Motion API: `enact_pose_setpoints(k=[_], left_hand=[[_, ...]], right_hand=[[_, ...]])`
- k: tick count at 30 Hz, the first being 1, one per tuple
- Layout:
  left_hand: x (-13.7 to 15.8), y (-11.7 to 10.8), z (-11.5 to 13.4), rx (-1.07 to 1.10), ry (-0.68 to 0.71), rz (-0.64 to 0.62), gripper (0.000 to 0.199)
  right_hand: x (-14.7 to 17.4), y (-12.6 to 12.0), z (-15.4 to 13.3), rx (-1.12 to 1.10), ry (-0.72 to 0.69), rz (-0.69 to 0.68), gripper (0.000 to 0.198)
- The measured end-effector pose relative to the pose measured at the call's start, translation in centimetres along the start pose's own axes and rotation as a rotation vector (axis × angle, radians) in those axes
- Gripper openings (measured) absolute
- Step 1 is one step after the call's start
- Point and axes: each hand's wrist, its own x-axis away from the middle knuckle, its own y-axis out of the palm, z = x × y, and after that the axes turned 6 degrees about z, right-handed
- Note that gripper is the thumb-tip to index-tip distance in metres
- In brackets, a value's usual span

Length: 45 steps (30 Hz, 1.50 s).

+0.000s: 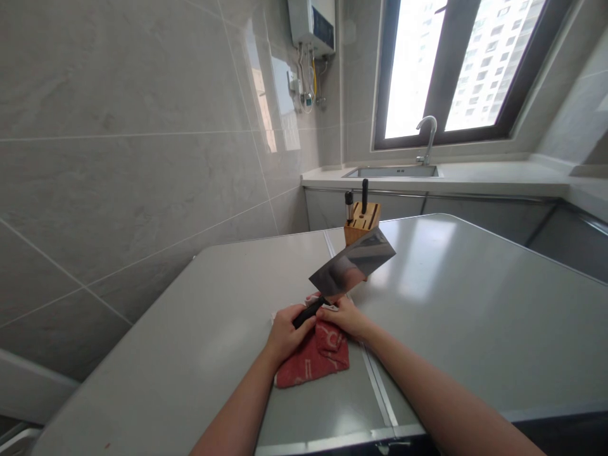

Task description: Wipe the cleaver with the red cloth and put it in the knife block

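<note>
A cloth (pixel 313 361) lies on the table (pixel 475 304), knife block (pixel 361 221) behind it, sink (pixel 392 171) beyond.

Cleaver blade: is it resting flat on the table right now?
No, the cleaver is raised above the table, its handle held by the left hand.

Steel cleaver (pixel 352 262) raised, blade tilted; red cloth (pixel 313 361) crumpled on table.

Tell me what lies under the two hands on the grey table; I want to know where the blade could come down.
A red patterned cloth lies under the left hand and right hand, which hold the broad steel cleaver. Anything beneath the cloth is hidden.
</note>
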Motion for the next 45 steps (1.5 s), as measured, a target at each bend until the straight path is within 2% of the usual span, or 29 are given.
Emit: enact_pose_setpoints(k=[4,11,16,20,25,27,31,38,42,45], left_hand=[[0.0,0.0,0.1,-0.004,0.023,-0.015,0.034],[0.0,0.1,0.1,0.005,0.023,0.002,0.031],[0.0,0.1,0.4,-0.025,0.045,-0.015,0.022],[0.1,0.3,0.6,-0.13,0.056,-0.02,0.017],[0.0,0.8,0.4,-0.378,-0.025,-0.012,0.008],[-0.1,0.9,0.6,-0.428,0.004,-0.035,0.009],[-0.3,1.0,1.0,-0.415,0.085,-0.083,0.014],[-0.3,0.8,0.7,-0.302,0.027,-0.108,0.013],[-0.2,0.7,0.4,-0.237,0.006,-0.096,0.012],[-0.2,0.7,0.0,-0.188,0.009,-0.088,0.013]], right_hand=[[0.0,-0.2,0.1,0.065,-0.061,-0.049,0.04],[-0.2,0.1,-0.3,0.165,-0.181,0.013,0.036],[-0.1,0.1,-0.6,0.181,-0.201,0.058,0.031],[-0.1,0.0,-0.4,0.192,-0.221,0.102,0.03],[-0.2,-0.6,-0.1,0.313,-0.269,0.181,0.027],[0.0,-0.7,-0.3,0.369,-0.282,0.189,0.026],[0.2,-0.4,-0.7,0.403,-0.269,0.175,0.026],[0.1,0.2,0.0,0.29,-0.214,0.164,0.031],[0.1,0.3,0.4,0.216,-0.101,0.186,0.044],[0.2,0.3,0.4,0.224,-0.065,0.107,0.047]])
